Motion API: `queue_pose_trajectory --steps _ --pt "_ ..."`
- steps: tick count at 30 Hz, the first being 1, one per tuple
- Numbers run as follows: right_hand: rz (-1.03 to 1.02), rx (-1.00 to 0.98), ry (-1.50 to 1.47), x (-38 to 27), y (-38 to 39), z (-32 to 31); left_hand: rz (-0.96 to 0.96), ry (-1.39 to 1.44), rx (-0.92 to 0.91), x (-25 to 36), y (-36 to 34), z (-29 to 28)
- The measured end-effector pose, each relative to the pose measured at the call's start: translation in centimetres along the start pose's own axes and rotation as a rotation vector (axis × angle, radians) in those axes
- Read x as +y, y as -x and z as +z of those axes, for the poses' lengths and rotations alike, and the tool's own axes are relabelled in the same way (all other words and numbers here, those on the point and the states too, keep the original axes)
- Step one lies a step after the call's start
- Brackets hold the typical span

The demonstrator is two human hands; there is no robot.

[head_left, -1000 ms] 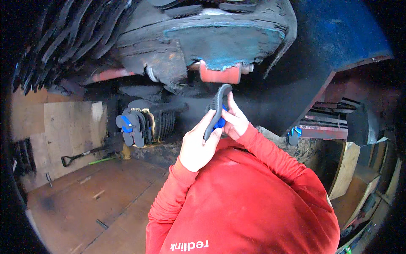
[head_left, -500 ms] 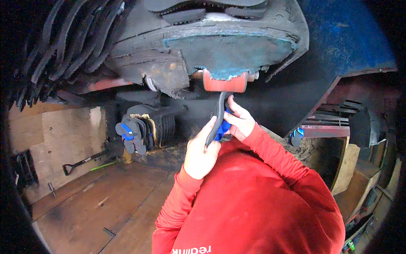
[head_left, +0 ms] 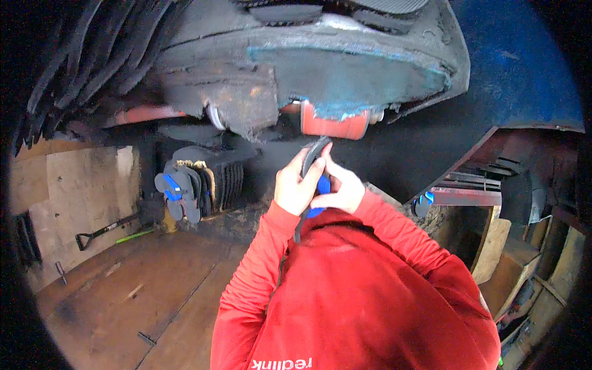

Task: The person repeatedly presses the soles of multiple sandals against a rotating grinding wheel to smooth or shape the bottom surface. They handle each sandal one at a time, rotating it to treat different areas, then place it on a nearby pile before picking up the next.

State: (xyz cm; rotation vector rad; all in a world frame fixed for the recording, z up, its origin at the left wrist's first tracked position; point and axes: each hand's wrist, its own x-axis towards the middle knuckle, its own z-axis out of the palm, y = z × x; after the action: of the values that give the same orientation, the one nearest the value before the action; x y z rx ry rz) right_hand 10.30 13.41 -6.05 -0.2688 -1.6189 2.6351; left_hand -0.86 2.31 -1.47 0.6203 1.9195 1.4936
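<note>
Between my hands is a dark grey shoe sole with a blue part on one side. My left hand is closed around the sole's left side, thumb toward its face. My right hand grips it from the right, its fingers at the blue part and the upper end. The sole's top end is just below an orange-red sanding belt that curves round a roller under a dusty hood. I cannot tell whether the sole touches the belt. Part of the sole is hidden behind my fingers.
Several grey and blue soles stand stacked left of the machine, and a blue and grey piece is at the right. Dark soles hang at upper left. A black-handled tool leans by the plywood wall. Wooden boards stand at right.
Both hands have turned the sole, so its upper end now tilts right and its lower end hangs below my left hand. It appears slightly lower from the belt. The view has shifted a little.
</note>
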Motion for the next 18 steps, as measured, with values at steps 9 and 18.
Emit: queue_pose_trajectory --steps 9,18 --pt "0.114 0.013 -0.236 -1.7 -1.0 -1.2 -0.082 -0.11 -0.021 1.3 -1.5 0.4" --pt "0.05 -0.038 0.513 -1.5 -0.6 -3.0 -0.109 0.474 -0.046 -1.6 0.2 1.5"
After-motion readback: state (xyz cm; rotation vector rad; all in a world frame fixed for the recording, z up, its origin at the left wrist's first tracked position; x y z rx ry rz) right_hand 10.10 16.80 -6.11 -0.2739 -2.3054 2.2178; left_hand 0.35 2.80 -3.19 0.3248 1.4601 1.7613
